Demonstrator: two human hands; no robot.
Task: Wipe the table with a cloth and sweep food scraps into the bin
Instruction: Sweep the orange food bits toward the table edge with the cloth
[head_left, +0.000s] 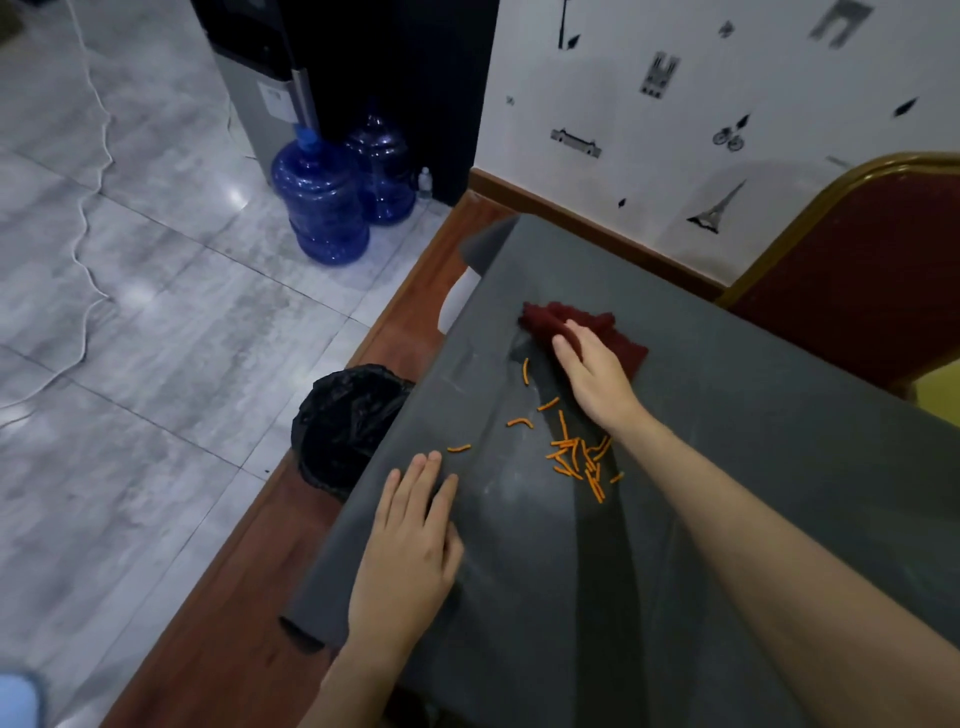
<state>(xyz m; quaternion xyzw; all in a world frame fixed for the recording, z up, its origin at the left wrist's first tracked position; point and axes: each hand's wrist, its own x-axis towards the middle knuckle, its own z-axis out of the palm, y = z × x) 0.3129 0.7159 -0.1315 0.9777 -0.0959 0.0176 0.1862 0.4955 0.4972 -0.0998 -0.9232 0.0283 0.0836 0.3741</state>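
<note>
Right hand (592, 376) flat, fingers spread, pressing on dark red cloth (613, 332) at far side of grey table (727, 441), no closed grip. Left hand (410, 540) open, palm down near table's left edge, holding nothing. Orange food scraps (576, 457) scattered between hands. Black-lined bin (348, 421) on floor just beside left edge

Beyond my table edge, two blue water jugs (327, 202) stand on the grey tiled floor (130, 270), beside a dispenser (260, 78). A red chair (857, 275) with a gold frame sits against the wall (649, 104), which carries landmark decals
</note>
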